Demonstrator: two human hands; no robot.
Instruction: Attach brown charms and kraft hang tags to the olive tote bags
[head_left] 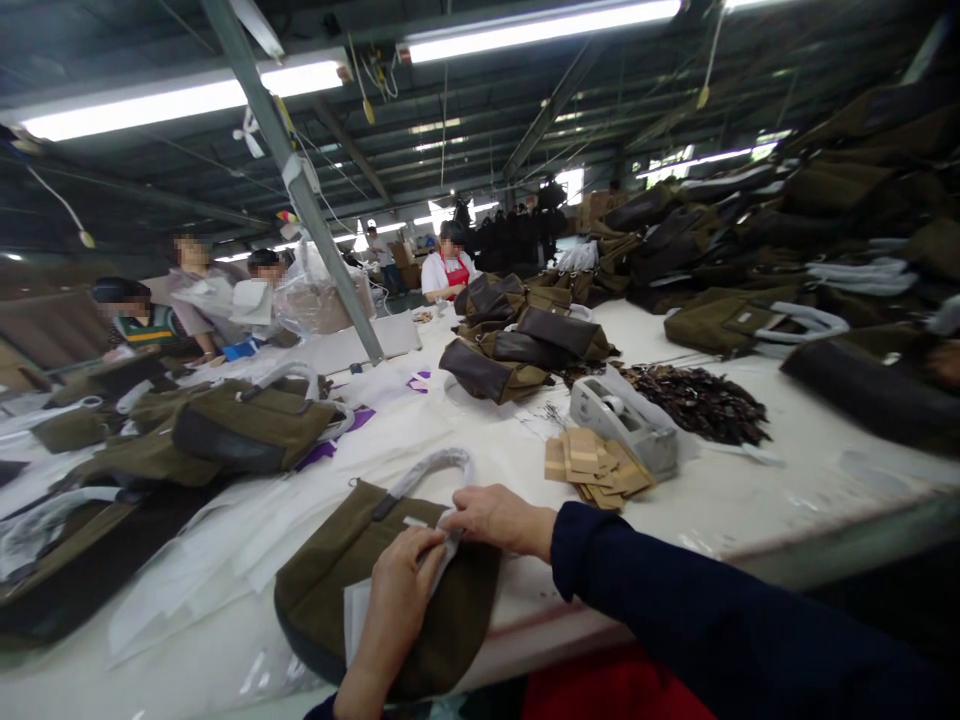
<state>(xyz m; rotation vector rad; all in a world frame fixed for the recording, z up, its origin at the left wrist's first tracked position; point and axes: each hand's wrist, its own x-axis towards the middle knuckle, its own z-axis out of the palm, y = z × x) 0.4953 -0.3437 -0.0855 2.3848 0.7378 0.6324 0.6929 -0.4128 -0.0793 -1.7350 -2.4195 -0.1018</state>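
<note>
An olive-green handbag (322, 580) with dark trim lies on the table before me. Its far handle (442, 460), wrapped in white, arches up from the upper edge. My right hand (495, 516) pinches the white-wrapped near handle (448, 552) close to the bag's upper edge. My left hand (401, 585) is over the bag's front, its thumb and fingers closed on the lower part of that same handle wrapping. A white sheet (355, 615) shows partly beneath my left hand, the rest of it hidden.
Right of the bag sit brown cardboard tags (600, 465), a grey tape dispenser (626, 425) and a heap of dark brown pieces (705, 400). Olive bags (255, 425) crowd the left; more bags (517, 350) stand ahead. A metal post (322, 230) rises beyond. Several people work across the table.
</note>
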